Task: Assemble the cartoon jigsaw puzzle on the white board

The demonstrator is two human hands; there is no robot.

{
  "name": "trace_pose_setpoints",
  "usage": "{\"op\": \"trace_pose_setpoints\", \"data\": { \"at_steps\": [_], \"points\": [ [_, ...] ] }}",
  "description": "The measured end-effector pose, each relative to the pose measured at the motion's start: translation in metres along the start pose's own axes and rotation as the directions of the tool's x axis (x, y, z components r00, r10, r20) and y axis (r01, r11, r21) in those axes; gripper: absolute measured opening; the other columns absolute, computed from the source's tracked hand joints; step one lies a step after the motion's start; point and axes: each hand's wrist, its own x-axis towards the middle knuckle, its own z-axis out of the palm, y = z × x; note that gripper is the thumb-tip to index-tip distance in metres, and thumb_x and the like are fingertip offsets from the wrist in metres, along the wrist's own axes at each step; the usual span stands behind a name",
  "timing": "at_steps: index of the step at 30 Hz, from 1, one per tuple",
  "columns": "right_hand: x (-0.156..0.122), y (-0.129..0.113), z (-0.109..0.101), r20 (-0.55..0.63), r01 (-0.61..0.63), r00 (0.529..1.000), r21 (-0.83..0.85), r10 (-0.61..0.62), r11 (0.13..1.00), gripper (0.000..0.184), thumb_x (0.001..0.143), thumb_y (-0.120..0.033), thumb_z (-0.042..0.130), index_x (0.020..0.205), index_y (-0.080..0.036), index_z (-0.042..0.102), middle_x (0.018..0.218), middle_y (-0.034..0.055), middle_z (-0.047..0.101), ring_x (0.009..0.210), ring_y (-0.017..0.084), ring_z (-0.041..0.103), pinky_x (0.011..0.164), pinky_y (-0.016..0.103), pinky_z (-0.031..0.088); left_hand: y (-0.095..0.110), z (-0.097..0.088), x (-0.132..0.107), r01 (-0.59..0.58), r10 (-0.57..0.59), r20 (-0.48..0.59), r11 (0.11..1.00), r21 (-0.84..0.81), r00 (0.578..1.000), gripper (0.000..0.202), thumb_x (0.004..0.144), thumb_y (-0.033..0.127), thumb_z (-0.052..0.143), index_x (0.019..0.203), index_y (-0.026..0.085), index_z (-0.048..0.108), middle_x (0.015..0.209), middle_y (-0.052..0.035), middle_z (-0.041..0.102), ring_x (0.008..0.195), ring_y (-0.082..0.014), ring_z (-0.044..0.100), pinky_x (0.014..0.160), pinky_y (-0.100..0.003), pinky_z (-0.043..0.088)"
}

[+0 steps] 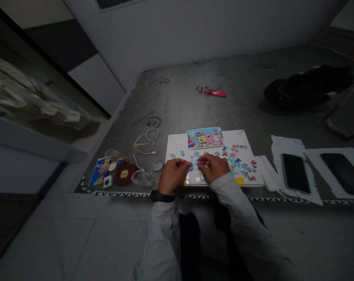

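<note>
Light blue jigsaw pieces (194, 160) lie between my fingertips, low over a white board (177, 144). My left hand (174, 173), with a dark band at the wrist, is closed in a pinch at the left edge of these pieces. From the right, my right hand (214, 168) pinches at their other side, its fingers curled. Exactly how many pieces I grip is too small to tell. Loose pieces (238, 166) are scattered on the board, mostly to the right. At the board's far edge lies a colourful cartoon picture card (205, 138).
Left of the board are a white cable (146, 144), a brown case (126, 174), a clear plastic cup (143, 178) and a blue cartoon packet (99, 171). On the right, a phone (295, 173) rests on white tissue. A red item (213, 92) and a dark bag-like object (308, 89) lie farther back.
</note>
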Motion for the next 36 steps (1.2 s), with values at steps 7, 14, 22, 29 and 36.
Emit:
{"op": "trace_pose_setpoints", "data": {
  "at_steps": [7,14,22,29,36],
  "points": [
    [-0.001,0.003,0.004,0.079,0.032,0.997,-0.147,-0.02,0.989,0.012,0.082,-0.03,0.068,0.093,-0.026,0.068,0.095,0.003,0.072,0.096,0.025,0.061,0.081,0.038,0.032,0.002,0.004,-0.002,0.049,-0.049,-0.001,0.995,0.085,0.999,0.022,0.079,0.038,0.07,0.077,0.017,0.078,0.071,-0.0047,0.075,0.066,-0.0175,0.068,0.061,-0.028,0.045],
    [0.0,0.005,0.006,0.103,0.018,0.995,-0.124,-0.005,0.992,0.012,0.082,-0.03,0.07,0.093,-0.026,0.07,0.096,0.0033,0.072,0.096,0.024,0.062,0.083,0.039,0.033,0.009,0.009,-0.005,0.093,-0.086,-0.055,0.985,0.148,0.995,0.021,0.078,0.039,0.072,0.079,0.018,0.079,0.072,-0.0061,0.076,0.068,-0.0183,0.069,0.065,-0.029,0.047],
    [0.001,0.009,0.009,0.106,0.006,0.994,-0.103,0.005,0.995,0.013,0.082,-0.03,0.07,0.095,-0.026,0.07,0.098,0.0033,0.072,0.1,0.024,0.062,0.085,0.039,0.032,0.016,0.011,-0.007,0.138,-0.118,-0.102,0.966,0.218,0.988,0.019,0.076,0.037,0.074,0.076,0.019,0.078,0.074,-0.0065,0.076,0.071,-0.0191,0.069,0.066,-0.029,0.045],
    [0.001,0.012,0.011,0.097,-0.001,0.995,-0.099,0.011,0.995,0.022,0.08,-0.029,0.072,0.101,-0.025,0.069,0.095,0.0022,0.072,0.098,0.023,0.062,0.081,0.037,0.031,0.019,0.011,-0.008,0.17,-0.141,-0.139,0.959,0.227,0.98,0.019,0.074,0.038,0.077,0.074,0.02,0.075,0.07,-0.0027,0.074,0.069,-0.0167,0.067,0.064,-0.027,0.042],
    [0.001,0.013,0.012,0.088,0.01,0.996,-0.088,-0.002,0.996,0.023,0.08,-0.031,0.072,0.102,-0.026,0.068,0.095,0.0021,0.072,0.097,0.023,0.062,0.08,0.036,0.03,0.017,0.011,-0.008,0.152,-0.125,-0.143,0.968,0.197,0.982,0.017,0.074,0.036,0.077,0.074,0.02,0.075,0.068,-0.0008,0.073,0.066,-0.0152,0.066,0.062,-0.026,0.041]
  ]
}}
